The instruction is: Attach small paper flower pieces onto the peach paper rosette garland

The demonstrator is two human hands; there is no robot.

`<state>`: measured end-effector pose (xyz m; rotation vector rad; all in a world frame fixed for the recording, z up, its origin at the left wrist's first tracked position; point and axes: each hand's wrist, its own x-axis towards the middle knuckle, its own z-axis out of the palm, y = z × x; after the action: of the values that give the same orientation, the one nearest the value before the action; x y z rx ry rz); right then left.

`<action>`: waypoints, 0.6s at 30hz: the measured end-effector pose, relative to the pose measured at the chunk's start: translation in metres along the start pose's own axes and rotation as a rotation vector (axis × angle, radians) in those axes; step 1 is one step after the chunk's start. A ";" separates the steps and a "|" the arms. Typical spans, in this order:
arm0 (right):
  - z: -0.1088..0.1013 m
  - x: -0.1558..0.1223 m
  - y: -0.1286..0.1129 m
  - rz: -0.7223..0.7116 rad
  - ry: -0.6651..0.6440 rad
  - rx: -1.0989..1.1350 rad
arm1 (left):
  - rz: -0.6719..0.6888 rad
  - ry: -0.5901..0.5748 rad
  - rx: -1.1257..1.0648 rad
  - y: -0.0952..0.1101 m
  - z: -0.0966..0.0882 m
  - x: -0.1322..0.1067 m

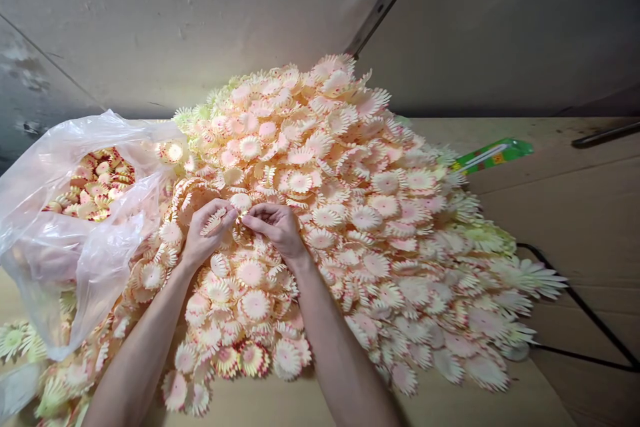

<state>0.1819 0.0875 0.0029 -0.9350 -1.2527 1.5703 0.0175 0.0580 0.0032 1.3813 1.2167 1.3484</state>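
The wall [200, 13], grey and scuffed, fills the top of the view, with a metal strip [390, 3] slanting down it. Below, the table [460, 407] carries a broad pile [340, 167] of fringed flowers, cream to pale pink with red flecks. The pile peaks near the wall, spreads toward the right and runs down to the front, with greener pieces along its edges. Brown cardboard [540, 207] lies right of the pile.

On the left a clear plastic bag [55, 160] sits against the pile, its mouth open on a heap of small flowers [100, 187] with darker red edges. At the right, a black cable [595, 320] bends over the cardboard, and a green packet [493, 155] sticks out from the pile's edge.

The two hands meet at the middle-left of the pile, just above the flowers, fingertips close together. The left hand [206, 230] is curled, thumb toward forefinger, around a pale flower [214, 221]. The right hand [273, 223] has its fingers folded in and its thumb and forefinger almost together; whether anything is pinched there cannot be told. A small round flower [241, 201] shows right between the two sets of fingertips.
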 end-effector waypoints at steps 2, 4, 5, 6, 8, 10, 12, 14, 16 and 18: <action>-0.001 0.000 0.001 -0.014 -0.019 0.010 | -0.031 -0.007 -0.021 0.000 0.000 -0.001; -0.001 0.000 0.001 -0.027 -0.030 0.025 | -0.041 -0.009 -0.044 0.000 0.000 -0.001; -0.001 0.000 0.001 -0.029 -0.030 0.031 | -0.037 -0.012 -0.051 0.000 0.000 -0.001; -0.001 0.001 0.001 -0.029 -0.026 0.034 | -0.027 -0.014 -0.053 0.000 0.000 -0.001; -0.001 0.001 0.002 -0.022 -0.015 0.036 | -0.004 -0.016 -0.043 0.000 0.000 0.000; -0.001 0.001 0.002 -0.017 -0.013 0.033 | 0.007 -0.011 -0.024 0.000 0.000 0.000; -0.002 0.001 0.003 -0.013 -0.014 0.029 | 0.012 -0.011 -0.014 0.000 0.000 0.000; -0.002 0.001 0.003 -0.010 -0.016 0.030 | 0.019 -0.013 -0.014 0.000 0.000 0.000; -0.003 0.001 0.004 -0.010 -0.017 0.038 | 0.023 -0.015 -0.014 0.001 0.000 0.000; -0.003 0.001 0.004 -0.011 -0.020 0.049 | 0.021 -0.016 -0.010 0.001 0.000 0.000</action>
<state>0.1840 0.0891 -0.0017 -0.8822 -1.2258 1.5985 0.0172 0.0579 0.0046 1.3989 1.1868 1.3537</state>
